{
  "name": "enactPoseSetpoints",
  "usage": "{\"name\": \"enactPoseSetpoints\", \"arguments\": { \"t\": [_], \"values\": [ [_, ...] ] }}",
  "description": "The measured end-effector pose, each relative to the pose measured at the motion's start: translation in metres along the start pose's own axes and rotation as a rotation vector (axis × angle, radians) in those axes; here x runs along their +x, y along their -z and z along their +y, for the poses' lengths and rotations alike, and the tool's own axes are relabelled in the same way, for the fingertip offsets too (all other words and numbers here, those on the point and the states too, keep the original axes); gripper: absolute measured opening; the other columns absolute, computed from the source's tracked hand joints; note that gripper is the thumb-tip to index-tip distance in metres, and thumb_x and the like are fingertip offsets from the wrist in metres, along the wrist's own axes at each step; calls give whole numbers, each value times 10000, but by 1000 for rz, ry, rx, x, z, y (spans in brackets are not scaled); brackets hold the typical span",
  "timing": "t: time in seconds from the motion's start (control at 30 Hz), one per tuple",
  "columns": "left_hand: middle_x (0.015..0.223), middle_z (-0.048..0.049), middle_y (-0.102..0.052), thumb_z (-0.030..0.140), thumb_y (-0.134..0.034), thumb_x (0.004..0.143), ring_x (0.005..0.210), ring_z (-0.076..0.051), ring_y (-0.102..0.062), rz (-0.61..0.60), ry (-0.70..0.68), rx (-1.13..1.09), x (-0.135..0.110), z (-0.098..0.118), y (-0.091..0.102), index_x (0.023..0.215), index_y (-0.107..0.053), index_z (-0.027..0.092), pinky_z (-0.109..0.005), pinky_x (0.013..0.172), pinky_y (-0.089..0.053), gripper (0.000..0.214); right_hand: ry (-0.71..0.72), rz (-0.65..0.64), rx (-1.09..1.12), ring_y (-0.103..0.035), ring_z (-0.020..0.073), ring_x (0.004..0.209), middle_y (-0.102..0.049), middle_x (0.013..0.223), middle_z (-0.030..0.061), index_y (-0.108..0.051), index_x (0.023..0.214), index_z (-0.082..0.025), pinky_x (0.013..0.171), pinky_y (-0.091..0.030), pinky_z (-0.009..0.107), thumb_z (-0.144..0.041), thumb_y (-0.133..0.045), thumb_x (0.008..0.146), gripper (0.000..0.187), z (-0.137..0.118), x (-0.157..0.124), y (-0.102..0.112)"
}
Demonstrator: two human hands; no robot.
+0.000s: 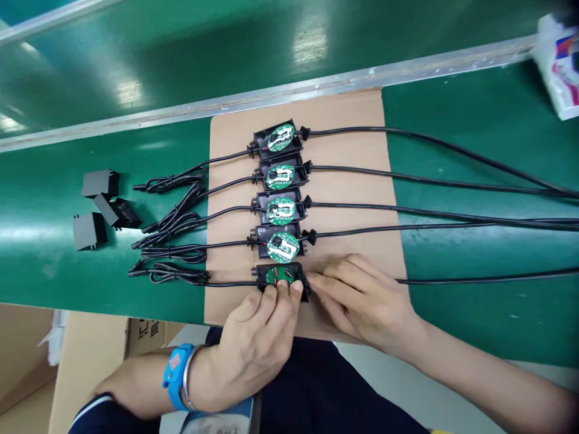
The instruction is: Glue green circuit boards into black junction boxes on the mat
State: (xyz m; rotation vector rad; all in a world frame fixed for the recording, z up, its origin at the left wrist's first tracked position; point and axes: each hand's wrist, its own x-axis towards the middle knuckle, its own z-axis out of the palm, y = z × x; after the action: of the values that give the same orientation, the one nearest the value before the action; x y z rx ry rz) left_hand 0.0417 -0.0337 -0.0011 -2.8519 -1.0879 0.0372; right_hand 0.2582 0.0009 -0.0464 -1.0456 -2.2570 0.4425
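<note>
The nearest black plastic case (304, 293) lies at the front of a cardboard sheet, with a round green circuit board (286, 275) and a red wire inside it. My left hand (260, 334) has its fingers closed together over the case's near edge, fingertips pressed against the board. At the case's right end, my right hand (368, 298) pinches the black cable (474, 280) where it meets the case; its fingers hide the cable's end. Behind, several more open cases stand in a column, each bearing a green board (283, 247) with white patches and cables on both sides.
The cardboard sheet (353, 108) lies on a green bench (452, 325). Bundled black cables (176, 274) and grey-black covers (90, 232) lie to the left. A metal strip (181, 120) runs behind. A white plastic packet (563, 78) sits at the far right.
</note>
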Motion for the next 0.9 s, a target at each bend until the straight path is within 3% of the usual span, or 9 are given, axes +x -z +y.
{"name": "enactPoseSetpoints", "arguments": {
  "t": [0.13,0.23,0.3,0.37,0.43,0.53,0.67,0.77,0.9],
  "values": [
    [1191,-103,-705,20,-378,890,1072,-212,-625,43,14,-84,0,-3,-1,1301,-600,15,-338,907,-470,468,3,-7,-7,-546,179,772,-624,805,62,-676,1001,-144,711,-503,338,-66,-588,884,166,0,-1,-3],
    [1172,-93,-705,33,-436,873,1038,-184,-638,125,35,-372,-7,-20,9,1276,-603,68,-335,889,-481,438,9,-17,-9,-543,179,767,-621,802,63,-669,996,-134,719,-504,342,-70,-590,890,147,-3,-3,-1],
    [1128,-63,-709,29,-489,869,1008,-155,-639,251,135,-527,-11,-40,17,1243,-609,131,-319,870,-481,406,17,-55,17,-552,181,767,-626,810,65,-665,1005,-133,729,-506,348,-75,-595,891,146,-4,-4,4],
    [1095,-49,-708,30,-526,883,997,-154,-635,331,282,-511,-12,-61,22,1208,-614,168,-321,859,-471,364,37,-78,46,-575,188,796,-643,855,74,-656,1046,-138,748,-511,351,-81,-600,892,174,-3,-1,12],
    [1088,-58,-699,56,-533,911,1001,-179,-631,262,356,-420,-8,-80,18,1194,-618,173,-338,838,-463,318,56,-40,-10,-599,206,845,-664,932,94,-639,1111,-146,776,-511,369,-91,-603,893,228,4,5,20],
    [1048,-74,-681,135,-549,937,945,-221,-619,86,323,-344,6,-95,0,1167,-638,172,-369,797,-458,249,34,0,-207,-615,256,919,-678,1041,135,-606,1180,-149,827,-495,431,-127,-599,903,278,23,17,24],
    [935,-59,-668,212,-610,931,863,-233,-591,41,292,-301,18,-99,-16,972,-652,176,-378,774,-455,69,9,-55,-265,-615,254,892,-695,996,94,-613,1095,-181,802,-487,425,-170,-603,919,177,44,23,16],
    [893,-44,-660,157,-557,945,840,-206,-602,47,257,-382,18,-100,-12,935,-608,172,-337,762,-469,54,53,-11,-216,-605,222,843,-681,925,77,-597,1044,-177,772,-503,387,-124,-570,928,131,44,22,15],
    [893,-35,-657,133,-460,971,737,-160,-620,32,267,-522,11,-101,3,1014,-575,170,-267,640,-471,128,114,-29,-150,-597,199,808,-633,885,96,-554,1039,-132,710,-526,328,-42,-474,926,165,30,22,33]
  ]
}}
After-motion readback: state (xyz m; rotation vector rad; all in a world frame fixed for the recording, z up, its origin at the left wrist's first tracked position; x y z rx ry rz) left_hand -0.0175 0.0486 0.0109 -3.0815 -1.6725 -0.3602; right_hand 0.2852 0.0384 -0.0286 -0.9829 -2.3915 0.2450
